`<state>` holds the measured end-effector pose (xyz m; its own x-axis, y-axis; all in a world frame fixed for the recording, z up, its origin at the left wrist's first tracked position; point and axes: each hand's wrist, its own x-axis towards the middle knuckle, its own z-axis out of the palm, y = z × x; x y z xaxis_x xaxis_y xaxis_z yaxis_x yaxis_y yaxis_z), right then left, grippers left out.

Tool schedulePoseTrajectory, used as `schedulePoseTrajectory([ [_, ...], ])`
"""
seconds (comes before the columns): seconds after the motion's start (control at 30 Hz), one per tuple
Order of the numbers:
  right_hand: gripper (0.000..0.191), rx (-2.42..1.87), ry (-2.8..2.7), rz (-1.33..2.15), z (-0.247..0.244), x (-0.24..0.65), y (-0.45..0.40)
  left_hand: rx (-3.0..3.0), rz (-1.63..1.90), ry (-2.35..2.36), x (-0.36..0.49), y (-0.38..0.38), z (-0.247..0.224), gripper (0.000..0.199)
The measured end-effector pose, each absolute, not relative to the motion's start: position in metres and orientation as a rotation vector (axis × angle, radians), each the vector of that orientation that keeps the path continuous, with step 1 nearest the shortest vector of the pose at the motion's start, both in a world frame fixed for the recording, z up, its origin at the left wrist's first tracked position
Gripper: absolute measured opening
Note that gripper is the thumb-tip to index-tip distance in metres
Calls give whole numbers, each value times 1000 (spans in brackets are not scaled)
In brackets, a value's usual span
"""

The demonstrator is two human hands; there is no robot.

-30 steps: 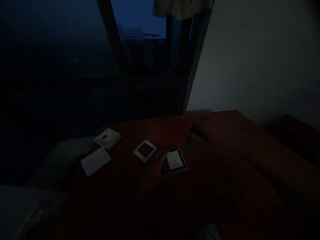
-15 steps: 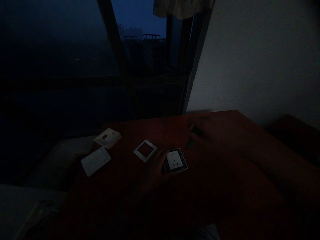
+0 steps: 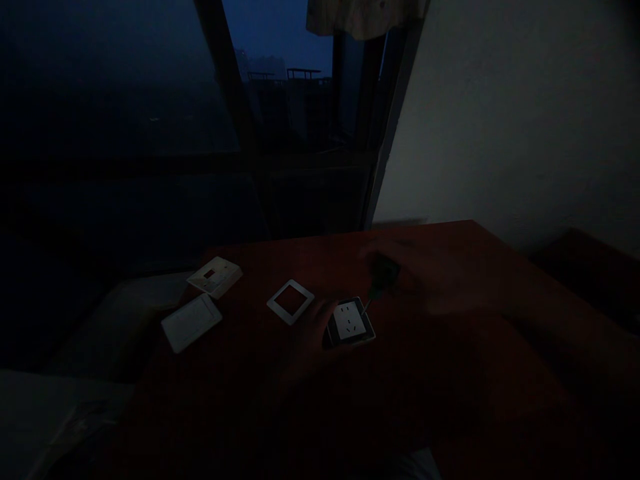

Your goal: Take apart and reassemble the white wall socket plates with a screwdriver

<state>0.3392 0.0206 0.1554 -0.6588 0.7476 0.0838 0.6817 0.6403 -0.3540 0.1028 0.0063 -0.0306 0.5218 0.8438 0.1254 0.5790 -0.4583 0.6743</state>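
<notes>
A wall socket (image 3: 350, 320) with a white face and dark border lies on the reddish table (image 3: 430, 367). Fingers of my left hand (image 3: 313, 340) grip it from the left side. My right hand (image 3: 410, 270), dim and smeared, is beyond and to the right of the socket. It is closed around the green handle of a screwdriver (image 3: 383, 275), whose thin shaft slants down to the socket's right edge. Left of the socket a white square frame (image 3: 291, 302) lies flat.
Toward the table's left edge lie a white box-like plate (image 3: 215, 277) with a small opening and a flat white rectangular plate (image 3: 191, 323). Behind the table are a dark window (image 3: 300, 133) and a pale wall (image 3: 510, 127).
My right hand has shifted and turned around the screwdriver handle, showing more of the green. The tip stays at the socket's right edge. My left hand and the socket look unmoved.
</notes>
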Motion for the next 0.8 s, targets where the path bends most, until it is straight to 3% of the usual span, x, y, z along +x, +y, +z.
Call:
schedulePoseTrajectory([
  [0.23,31,-1603,-2630,-120,159,328,18,2200,629,1135,102,7,-33,78],
  [0.33,25,-1491,-2674,-26,161,332,17,2189,631,1142,102,6,-32,77],
  [0.47,43,-1305,-2698,162,162,337,15,2183,635,1147,102,5,-33,78],
  [0.7,29,-1427,-2600,185,155,335,23,2194,628,1145,101,6,-33,76],
  [0.8,48,-1234,-2607,380,153,340,23,2193,635,1138,101,6,-31,76],
])
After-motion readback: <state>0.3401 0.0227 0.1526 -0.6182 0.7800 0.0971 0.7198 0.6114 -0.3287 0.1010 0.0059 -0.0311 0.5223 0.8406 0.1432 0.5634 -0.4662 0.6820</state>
